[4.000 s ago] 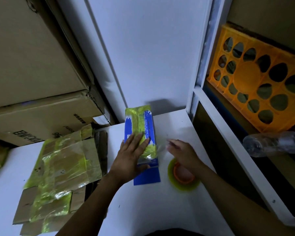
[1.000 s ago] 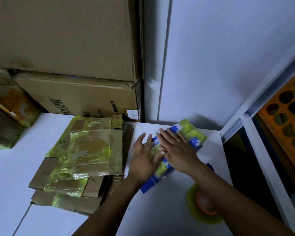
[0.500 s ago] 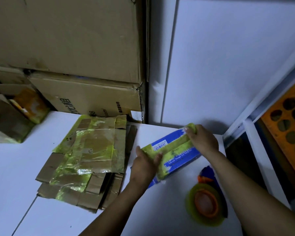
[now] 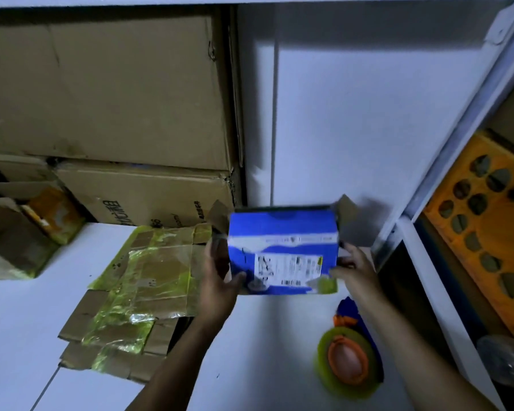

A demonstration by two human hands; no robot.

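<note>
Blue box point(image 4: 282, 238): held upright between both hands over the back of the white desk point(image 4: 264, 351), close to the white wall; its broad face is turned to the camera. Whether its bottom edge touches the desk cannot be told.
Box top: open, with brown flaps point(image 4: 346, 209) sticking up at the left and right ends.
Box face: a white printed label point(image 4: 288, 269) sits low on it, with a patch of yellow-green tape point(image 4: 327, 284) at the lower right corner.
Left grip point(image 4: 220, 280): clamped on the box's left end, thumb curled onto the front face near the lower left corner.
Right grip point(image 4: 355, 269): clamped on the box's right end, thumb on the front edge, fingers hidden behind the box.
Tape roll point(image 4: 349, 363): yellow-green with an orange core, flat on the desk below the right forearm, well apart from the box.
Blue holder point(image 4: 350, 310): touching the roll on its far side.
Flattened cardboard point(image 4: 143, 280): taped in yellow-green, stacked on the desk just left of the left grip.
Brown cartons point(image 4: 116, 93): stacked at the back left.
Orange crate point(image 4: 487, 218): on the shelf at the right.
</note>
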